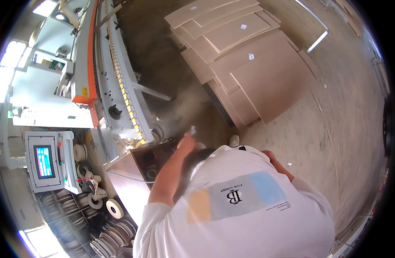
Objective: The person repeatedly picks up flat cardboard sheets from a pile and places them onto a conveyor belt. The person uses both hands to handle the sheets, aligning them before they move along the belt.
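Observation:
My left hand [187, 142] is stretched out ahead of my body, low beside the end of a long machine. Its fingers are closed around something small; a pale, shiny bit [193, 129] shows at the fingertips, too small and blurred to name. The air in front of it looks hazy. Most of my right hand [269, 155] is hidden behind my white shirt [249, 206], bent in near my waist, so its fingers do not show. Below my left forearm stands a brown-topped cabinet [123, 167], with a thin grey hose or cable crossing it.
To the left runs the long machine [120, 81] with an orange rail and yellow rollers. A control box with a lit screen [44, 161] stands near rolls of edge tape [114, 209] on racks. Ahead, brown boards [270, 81] lie stacked with small labels. A metal bar [318, 41] lies beyond.

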The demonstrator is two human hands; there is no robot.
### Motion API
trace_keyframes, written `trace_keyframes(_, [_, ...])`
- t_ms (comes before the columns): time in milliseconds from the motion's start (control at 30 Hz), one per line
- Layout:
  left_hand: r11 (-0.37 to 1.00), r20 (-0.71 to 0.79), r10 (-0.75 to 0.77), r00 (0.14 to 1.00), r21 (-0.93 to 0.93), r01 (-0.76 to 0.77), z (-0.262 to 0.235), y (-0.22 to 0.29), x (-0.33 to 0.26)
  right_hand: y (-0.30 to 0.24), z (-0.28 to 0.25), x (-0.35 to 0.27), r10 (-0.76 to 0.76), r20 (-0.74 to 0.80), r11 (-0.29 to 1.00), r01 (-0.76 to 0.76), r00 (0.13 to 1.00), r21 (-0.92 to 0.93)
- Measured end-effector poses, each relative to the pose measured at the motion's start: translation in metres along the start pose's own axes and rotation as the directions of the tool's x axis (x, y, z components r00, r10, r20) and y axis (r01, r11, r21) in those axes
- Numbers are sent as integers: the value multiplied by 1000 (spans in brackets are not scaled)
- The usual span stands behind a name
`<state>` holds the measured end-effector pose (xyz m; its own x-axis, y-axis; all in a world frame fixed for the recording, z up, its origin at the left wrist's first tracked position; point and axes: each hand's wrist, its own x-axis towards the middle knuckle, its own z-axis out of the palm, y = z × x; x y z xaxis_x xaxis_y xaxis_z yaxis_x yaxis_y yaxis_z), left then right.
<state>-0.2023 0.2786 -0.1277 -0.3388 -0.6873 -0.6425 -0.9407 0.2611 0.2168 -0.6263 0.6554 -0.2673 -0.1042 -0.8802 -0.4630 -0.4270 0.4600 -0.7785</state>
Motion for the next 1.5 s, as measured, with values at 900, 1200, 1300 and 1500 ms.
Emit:
trace_keyframes(900, [952,-471,-292,832,-57,301,-168,-302,-273,-279,22,167,313,135,869,-341,940,358])
trace_keyframes(1200, [730,-742,-670,33,-650,214,-197,-494,-368,-348,57,165,-111,495,718,414,862,-560])
trace_keyframes(1300, [711,-700,-693,-171,-703,-2,-194,-536,-373,-341,51,177,-27,305,952,117,952,-283])
trace_keyframes(1500, [627,-607,-777,-165,-722,-294,-165,-617,-382,-308,47,199,-38,361,667,292,932,-685])
